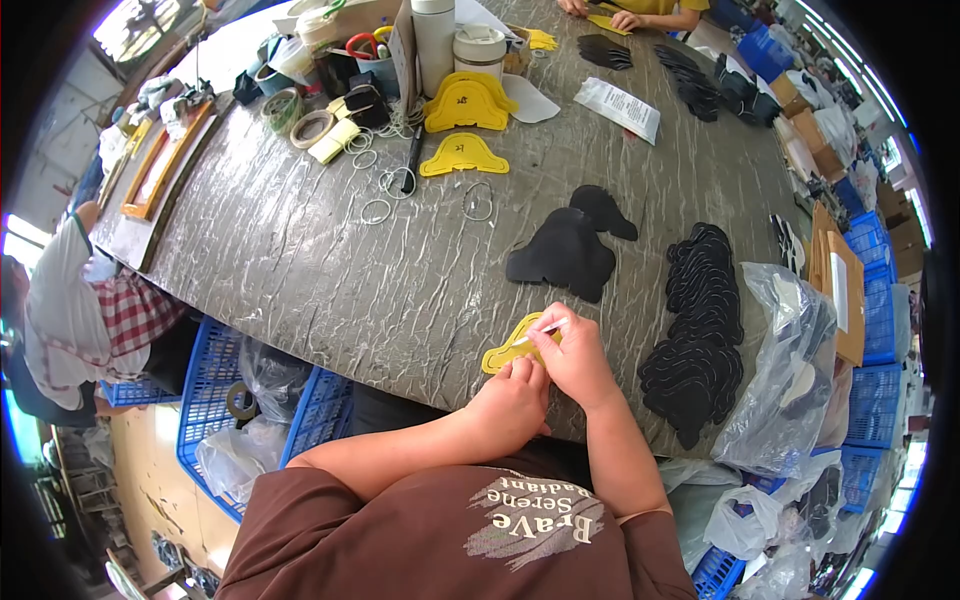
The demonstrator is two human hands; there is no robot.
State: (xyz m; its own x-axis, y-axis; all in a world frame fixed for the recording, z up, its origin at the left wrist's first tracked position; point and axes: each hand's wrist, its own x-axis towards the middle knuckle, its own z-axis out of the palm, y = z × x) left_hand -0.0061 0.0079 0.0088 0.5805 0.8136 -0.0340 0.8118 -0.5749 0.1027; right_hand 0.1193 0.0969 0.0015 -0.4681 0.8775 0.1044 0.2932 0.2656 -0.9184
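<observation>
Seen from above: a grey, wrinkle-textured table [330, 260], curved by the lens.

At the near edge, both hands close together over a yellow template [505, 348], lying flat on the table just in front of the body. Left hand [515, 400] curled, fingers pressing on the template's near end. Right hand [575, 355] pinched narrow around a thin pale pen [545, 328], tip resting on the template's top. Hands touching each other.

Just beyond the hands, toward the table's middle: a small stack of black cutouts [563, 255], with a smaller black piece [603, 210] touching its far side. To the right, near the table's edge: a long overlapping row of black cutouts [700, 330], running from mid-table toward the near edge. Beside that row, off the table's right edge: a clear plastic bag [785, 370], contents hard to make out.

Farther up the table, well apart from the hands: two more yellow templates, one flat [463, 155], one stacked behind it [467, 102]. Loose rubber bands [478, 200] scattered near them, beside a black marker [411, 160]. Tape rolls [300, 118], a white cylinder [434, 45] and a pot with red-handled scissors [365, 45] crowded at the far end. A white printed packet [620, 108] to the right of those.

At the far edge, another person's hands [620, 18] on a yellow piece, with more black pieces [605, 50] nearby.

Below the table on the left: blue crates [215, 390], holding bags and a tape roll. More blue crates [875, 400] stacked on the right.
</observation>
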